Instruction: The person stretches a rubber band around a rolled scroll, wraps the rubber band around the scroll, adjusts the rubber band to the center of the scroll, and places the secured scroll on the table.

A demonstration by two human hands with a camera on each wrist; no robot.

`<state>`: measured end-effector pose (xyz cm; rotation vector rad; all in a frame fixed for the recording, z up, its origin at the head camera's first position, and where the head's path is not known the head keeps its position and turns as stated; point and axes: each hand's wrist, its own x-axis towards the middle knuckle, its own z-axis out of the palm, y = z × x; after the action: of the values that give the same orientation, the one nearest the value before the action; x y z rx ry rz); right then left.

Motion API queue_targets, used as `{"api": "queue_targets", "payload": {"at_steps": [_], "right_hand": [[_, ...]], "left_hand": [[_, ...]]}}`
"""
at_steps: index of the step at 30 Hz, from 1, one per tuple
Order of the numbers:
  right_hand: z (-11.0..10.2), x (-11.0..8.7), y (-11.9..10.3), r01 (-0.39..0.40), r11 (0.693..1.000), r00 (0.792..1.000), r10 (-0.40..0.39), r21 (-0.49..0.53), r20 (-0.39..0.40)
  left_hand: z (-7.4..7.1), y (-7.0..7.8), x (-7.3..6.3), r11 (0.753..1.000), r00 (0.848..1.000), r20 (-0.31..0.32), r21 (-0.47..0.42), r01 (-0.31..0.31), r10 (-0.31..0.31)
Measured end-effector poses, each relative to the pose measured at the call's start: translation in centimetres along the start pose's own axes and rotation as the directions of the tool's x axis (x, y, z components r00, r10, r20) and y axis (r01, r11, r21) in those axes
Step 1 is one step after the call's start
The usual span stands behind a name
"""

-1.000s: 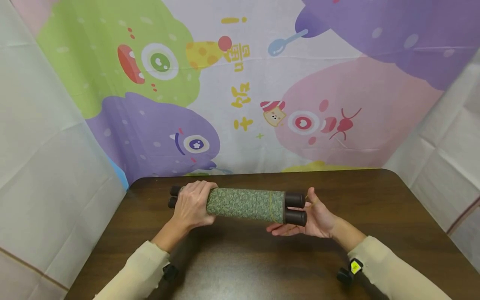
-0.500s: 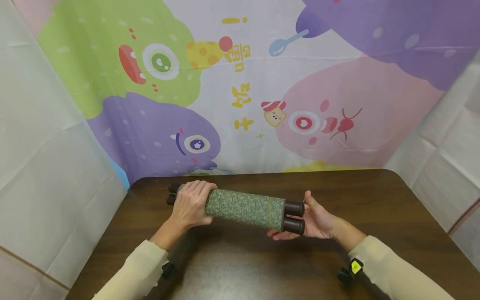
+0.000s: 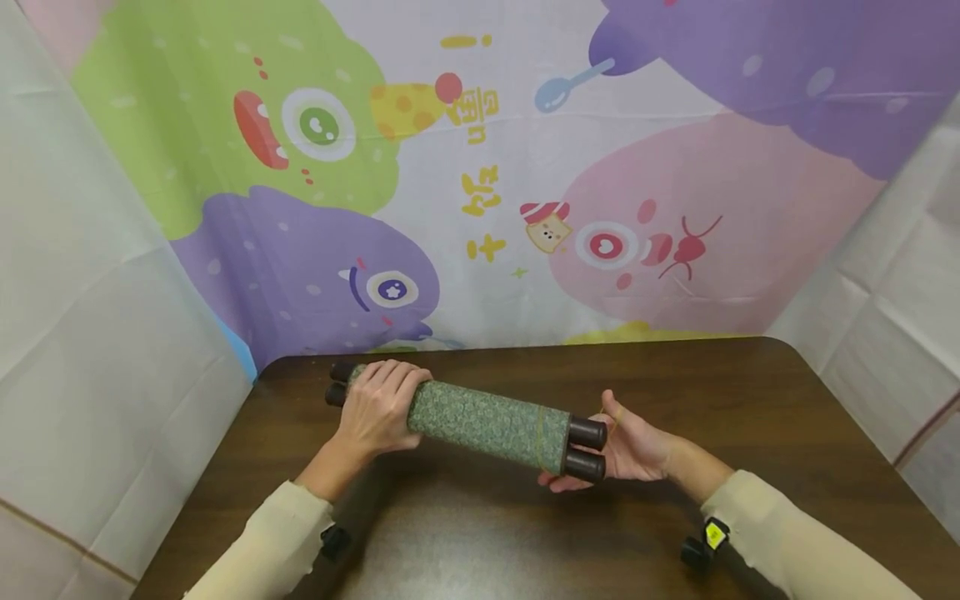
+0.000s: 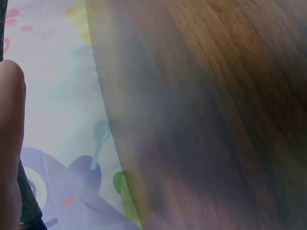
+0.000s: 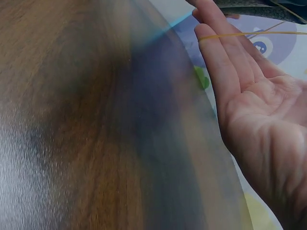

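Observation:
In the head view, a double scroll (image 3: 483,422) in green patterned cloth, with dark roller knobs (image 3: 587,432) at both ends, is held above the table. My left hand (image 3: 380,406) grips it near its left end, fingers over the top. A thin yellow rubber band (image 3: 539,438) goes round the right part of the scroll. My right hand (image 3: 636,447) is behind the right knobs with its fingers extended and thumb up. In the right wrist view, the rubber band (image 5: 249,34) loops over a fingertip and stretches taut across the spread hand. The left wrist view catches only one finger and a scroll edge.
The dark wooden table (image 3: 480,533) lies beneath both hands. A cartoon-printed cloth (image 3: 480,292) hangs along its back edge, and pale cloth walls (image 3: 97,350) stand on both sides. Each wrist wears a small black camera (image 3: 695,550).
The scroll's right end has dipped toward me and its left end has shifted slightly left, so it slants more. My right hand has lowered a little, the band still stretched on it.

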<state>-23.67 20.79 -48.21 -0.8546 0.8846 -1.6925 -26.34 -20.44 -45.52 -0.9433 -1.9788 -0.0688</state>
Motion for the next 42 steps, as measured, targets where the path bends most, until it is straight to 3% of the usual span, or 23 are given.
{"api": "queue_targets", "payload": {"at_steps": [6,24,33,42], "right_hand": [[-0.19,-0.17,0.17,-0.045,0.999,0.999,0.045,-0.011,0.017],[-0.18,-0.49,0.0,-0.084,0.993,0.996,0.087,-0.087,0.033],[-0.02,-0.87,-0.19,-0.157,0.976,0.985,0.144,-0.151,-0.091],[0.15,-0.73,0.41,-0.104,0.989,0.979,0.083,-0.104,-0.189]], "left_hand": [[0.03,-0.13,0.06,0.999,0.999,-0.031,0.022,-0.035,0.036],[-0.21,-0.44,0.14,0.99,0.993,-0.055,0.102,-0.097,0.103],[-0.02,-0.47,0.04,0.985,0.996,-0.041,0.156,-0.078,0.085],[0.27,-0.47,-0.37,0.982,0.998,-0.029,0.183,-0.052,0.059]]}}
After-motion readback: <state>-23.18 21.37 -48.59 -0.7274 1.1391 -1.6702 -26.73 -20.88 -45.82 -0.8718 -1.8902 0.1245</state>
